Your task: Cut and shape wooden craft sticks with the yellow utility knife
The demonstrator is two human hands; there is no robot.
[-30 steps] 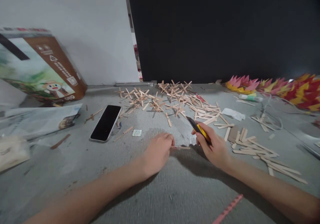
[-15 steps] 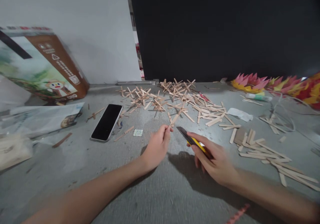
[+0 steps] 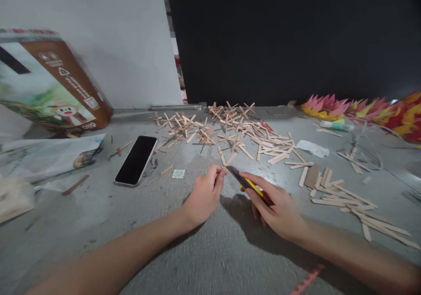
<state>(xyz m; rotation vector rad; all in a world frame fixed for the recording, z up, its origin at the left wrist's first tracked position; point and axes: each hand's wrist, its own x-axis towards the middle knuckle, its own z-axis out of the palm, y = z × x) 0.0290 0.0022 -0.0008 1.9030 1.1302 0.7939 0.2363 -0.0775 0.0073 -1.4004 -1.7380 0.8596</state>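
My left hand (image 3: 204, 195) is pinched around the near end of joined wooden sticks (image 3: 231, 159), which point away from me in a V. A yellow and black utility knife (image 3: 247, 184) is gripped in my right hand (image 3: 279, 209), its tip close to the left fingertips. Whether the blade touches the wood cannot be made out. Beyond both hands lies a pile of crossed wooden sticks (image 3: 187, 127). Loose flat sticks (image 3: 348, 198) are spread to the right of my right hand.
A phone (image 3: 136, 160) and a small paper square (image 3: 178, 173) lie left of my hands. Farther left are a printed bag (image 3: 62, 89) and plastic packaging (image 3: 55, 157). Pink and yellow paper decorations (image 3: 325, 107), a glue tube (image 3: 337, 126) and a cable are at the right.
The knife in my right hand has moved left, its tip now nearer the left fingertips. My left hand keeps its pinch. The whole view has shifted slightly.
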